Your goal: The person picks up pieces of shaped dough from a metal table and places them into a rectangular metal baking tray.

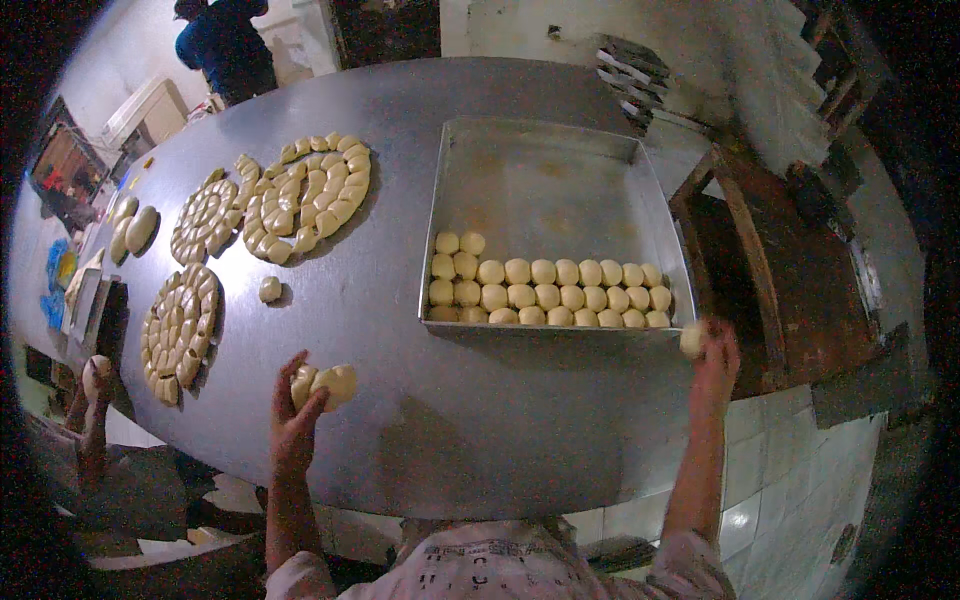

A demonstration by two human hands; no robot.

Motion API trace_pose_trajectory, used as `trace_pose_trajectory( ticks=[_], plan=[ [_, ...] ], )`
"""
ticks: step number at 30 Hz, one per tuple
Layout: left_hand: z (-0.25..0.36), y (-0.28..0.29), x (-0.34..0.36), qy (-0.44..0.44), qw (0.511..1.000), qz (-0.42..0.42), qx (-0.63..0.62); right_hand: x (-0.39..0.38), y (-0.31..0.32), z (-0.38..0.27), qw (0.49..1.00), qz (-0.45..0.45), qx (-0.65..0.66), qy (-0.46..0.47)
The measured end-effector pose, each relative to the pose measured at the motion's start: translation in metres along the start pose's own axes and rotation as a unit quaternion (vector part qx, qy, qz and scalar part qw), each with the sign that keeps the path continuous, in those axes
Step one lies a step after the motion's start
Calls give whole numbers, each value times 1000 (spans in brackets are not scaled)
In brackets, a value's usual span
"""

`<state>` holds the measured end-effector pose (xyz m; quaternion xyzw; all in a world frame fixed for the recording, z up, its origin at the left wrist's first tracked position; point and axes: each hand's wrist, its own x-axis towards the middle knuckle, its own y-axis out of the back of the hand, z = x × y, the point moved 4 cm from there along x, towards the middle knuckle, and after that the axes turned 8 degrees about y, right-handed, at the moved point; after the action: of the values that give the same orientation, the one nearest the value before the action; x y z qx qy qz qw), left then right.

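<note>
My left hand [298, 405] is closed round pale dough pieces [335, 385] above the steel table [450, 410]. My right hand [715, 355] grips a dough ball [691, 342] just outside the near right corner of a metal tray [540, 180]. Rows of smooth round balls fill the near part of that tray, with a short extra row on its left. On the table's left side lie coiled rounds of cut dough [305, 195], a single small piece [270, 289] and some longer loaves [140, 230] farther back.
A co-worker's hands [95, 385] hold dough at the left edge. Another person [225, 55] stands beyond the table. A rusty wooden stand [810, 300] adjoins the right side, stacked metal pieces [630, 80] are behind the tray, and blue plastic [58, 280] lies at far left.
</note>
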<state>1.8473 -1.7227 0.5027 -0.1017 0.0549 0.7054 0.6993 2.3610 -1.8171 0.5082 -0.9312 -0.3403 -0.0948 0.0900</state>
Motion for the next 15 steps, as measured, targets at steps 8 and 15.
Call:
trace_pose_trajectory(
  ticks=[8, 15],
  plan=[
    [3, -38, 7, -27, 994, -99, 34, 18, -255, 70, 890, -288, -308, 174],
    [-10, -59, 0, -27, 976, -210, 40, -165, -235, -19, 893, -449, 5, -9]
  ],
)
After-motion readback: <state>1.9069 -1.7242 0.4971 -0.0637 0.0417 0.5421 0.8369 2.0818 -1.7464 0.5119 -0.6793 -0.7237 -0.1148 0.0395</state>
